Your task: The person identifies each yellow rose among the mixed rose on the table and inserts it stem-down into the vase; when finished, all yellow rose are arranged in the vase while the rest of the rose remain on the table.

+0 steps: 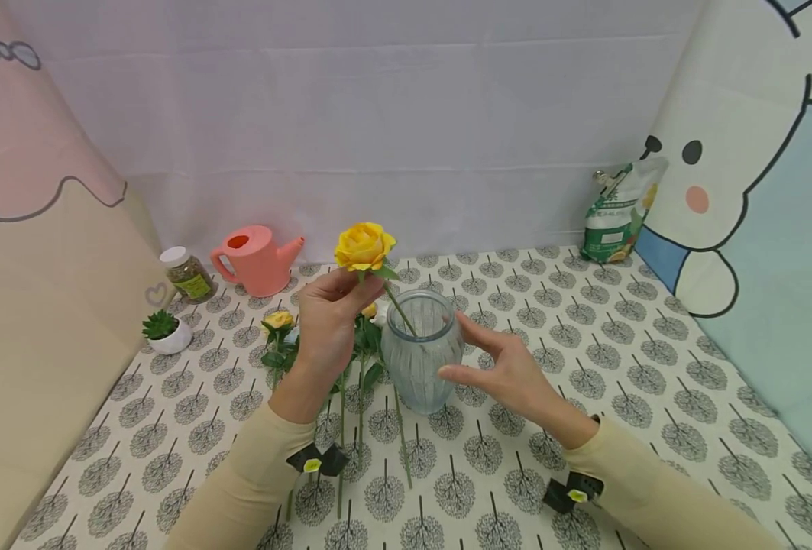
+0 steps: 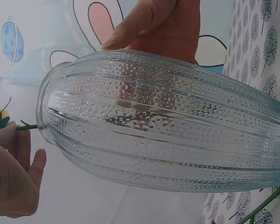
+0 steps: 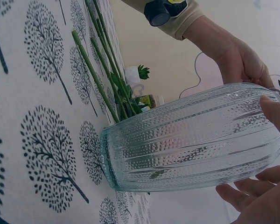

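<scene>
Over a tree-print tablecloth (image 1: 653, 412), holds a glass vase (image 1: 422, 374) and, at its mouth, a yellow rose (image 1: 364, 247).
Shows the vase ribbed and near the middle of the tablecloth, with a coral watering can (image 1: 257, 267) behind at left and a clipped green-and-white pouch (image 1: 615, 218) behind at right. Cups the vase's upper right side with the right hand (image 1: 512, 370), with thumb and fingers spread wide around the glass. Pinches the rose just below its bloom with the left hand (image 1: 330, 317), slanting the stem down through the vase's mouth. Shows more yellow roses (image 1: 278, 320) lying left of the vase, then a white-lidded jar (image 1: 189, 275) and, smallest, a succulent (image 1: 161, 325) in a white pot (image 1: 172, 338).
</scene>
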Motion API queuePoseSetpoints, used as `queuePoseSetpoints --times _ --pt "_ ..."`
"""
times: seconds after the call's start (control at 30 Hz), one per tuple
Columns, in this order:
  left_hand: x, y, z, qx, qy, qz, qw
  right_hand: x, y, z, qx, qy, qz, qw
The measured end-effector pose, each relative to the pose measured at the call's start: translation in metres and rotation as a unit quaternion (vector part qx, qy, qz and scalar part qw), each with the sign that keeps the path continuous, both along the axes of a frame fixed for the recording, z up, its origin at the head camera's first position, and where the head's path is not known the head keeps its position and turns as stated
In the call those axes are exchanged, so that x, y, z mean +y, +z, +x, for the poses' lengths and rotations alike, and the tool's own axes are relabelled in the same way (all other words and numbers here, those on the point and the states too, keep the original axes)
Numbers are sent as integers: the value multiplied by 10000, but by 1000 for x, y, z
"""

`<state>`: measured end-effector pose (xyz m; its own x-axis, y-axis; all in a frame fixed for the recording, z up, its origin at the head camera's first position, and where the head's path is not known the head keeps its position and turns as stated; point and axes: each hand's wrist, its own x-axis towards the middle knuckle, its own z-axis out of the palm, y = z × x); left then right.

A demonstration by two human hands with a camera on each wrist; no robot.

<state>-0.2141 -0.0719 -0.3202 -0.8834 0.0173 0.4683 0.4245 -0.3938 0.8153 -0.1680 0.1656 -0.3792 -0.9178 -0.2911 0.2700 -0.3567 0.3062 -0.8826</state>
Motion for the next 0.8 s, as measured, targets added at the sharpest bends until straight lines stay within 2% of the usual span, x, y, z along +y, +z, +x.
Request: queuePoseSetpoints --times 0.17,0.53,0.8 --pt "1 -5 -3 -37 123 -114 9999 0 0 0 2 -23 6 10000" --pt "0 -12 -8 -98 148 -246 9995 0 0 0 44 21 -47 10000" --pt "3 -14 -8 -329 129 -252 9991 -1 -1 0 37 -48 19 10000"
